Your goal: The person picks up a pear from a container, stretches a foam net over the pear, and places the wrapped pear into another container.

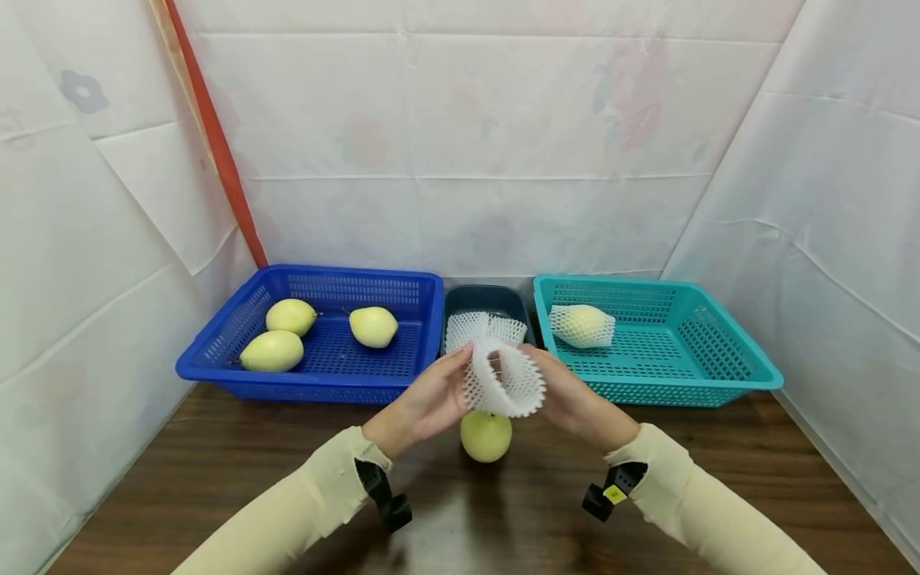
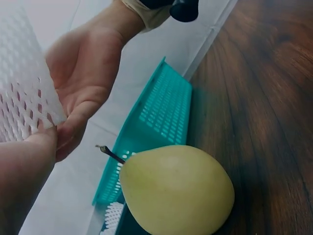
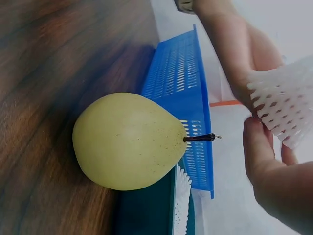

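Note:
Both hands hold a white foam net sleeve [image 1: 528, 387] above the table, its round mouth spread wide. My left hand [image 1: 438, 397] grips its left side, and my right hand [image 1: 571, 399] grips the opposite side. Below the sleeve a yellow-green pear [image 1: 486, 438] stands on the table, stem up. The left wrist view shows the pear [image 2: 176, 191] close by, with the sleeve [image 2: 24, 93] held higher. In the right wrist view the sleeve [image 3: 286, 100] is apart from the pear [image 3: 128, 142], and fingers of both hands meet at its edge.
A blue basket [image 1: 388, 390] at the left holds three bare pears. At the right, a teal basket [image 1: 661, 386] holds one pear in a foam net [image 1: 584, 326]. Between them stands a dark small bin [image 1: 489, 294] with more foam nets [image 1: 467, 329]. White cloth walls enclose the table.

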Available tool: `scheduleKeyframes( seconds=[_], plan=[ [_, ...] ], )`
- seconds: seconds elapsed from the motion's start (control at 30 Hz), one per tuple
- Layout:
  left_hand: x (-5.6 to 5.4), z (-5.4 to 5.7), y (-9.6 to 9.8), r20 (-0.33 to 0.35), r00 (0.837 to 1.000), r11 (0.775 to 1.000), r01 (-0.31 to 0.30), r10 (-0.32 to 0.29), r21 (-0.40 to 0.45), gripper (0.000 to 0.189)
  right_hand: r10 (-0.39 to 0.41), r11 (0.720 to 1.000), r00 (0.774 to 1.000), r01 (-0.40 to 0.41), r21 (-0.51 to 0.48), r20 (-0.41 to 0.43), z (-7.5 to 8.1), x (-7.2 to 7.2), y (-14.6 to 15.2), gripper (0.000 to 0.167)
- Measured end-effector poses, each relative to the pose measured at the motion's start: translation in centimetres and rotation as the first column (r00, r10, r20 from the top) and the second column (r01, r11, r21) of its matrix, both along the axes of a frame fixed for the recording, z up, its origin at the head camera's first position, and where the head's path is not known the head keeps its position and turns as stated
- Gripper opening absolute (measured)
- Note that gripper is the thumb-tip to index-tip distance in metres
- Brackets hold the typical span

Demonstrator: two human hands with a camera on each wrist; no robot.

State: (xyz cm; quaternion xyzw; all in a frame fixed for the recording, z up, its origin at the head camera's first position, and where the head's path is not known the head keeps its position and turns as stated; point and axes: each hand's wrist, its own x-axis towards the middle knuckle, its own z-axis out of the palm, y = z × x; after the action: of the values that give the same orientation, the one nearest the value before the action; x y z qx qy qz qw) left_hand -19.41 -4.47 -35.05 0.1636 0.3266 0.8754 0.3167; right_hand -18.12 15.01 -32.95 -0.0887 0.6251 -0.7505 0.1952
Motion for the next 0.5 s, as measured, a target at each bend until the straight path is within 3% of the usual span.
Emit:
scheduleKeyframes(
  seconds=[0.13, 0.3, 0.5],
  plan=[
    [-0.2, -0.4, -0.1, 0.025, 0.999, 0.999, -0.036, 0.036, -0.020, 0.025, 0.008, 0.991, 0.999, -0.001, -0.137, 0.049, 0.1, -0.5, -0.2, 0.017],
    [-0.4, -0.8, -0.3, 0.058, 0.997, 0.998, -0.055, 0.055, -0.017, 0.024, 0.018, 0.952, 0.989, 0.028, -0.304, 0.149, 0.1, -0.4, -0.1, 0.015],
    [-0.4, -1.2, -0.6, 0.143, 0.987, 0.996, -0.082, 0.078, 0.026, 0.028, 0.021, 0.921, 0.965, 0.083, -0.381, 0.263, -0.1, -0.1, -0.2, 0.015]
  ],
)
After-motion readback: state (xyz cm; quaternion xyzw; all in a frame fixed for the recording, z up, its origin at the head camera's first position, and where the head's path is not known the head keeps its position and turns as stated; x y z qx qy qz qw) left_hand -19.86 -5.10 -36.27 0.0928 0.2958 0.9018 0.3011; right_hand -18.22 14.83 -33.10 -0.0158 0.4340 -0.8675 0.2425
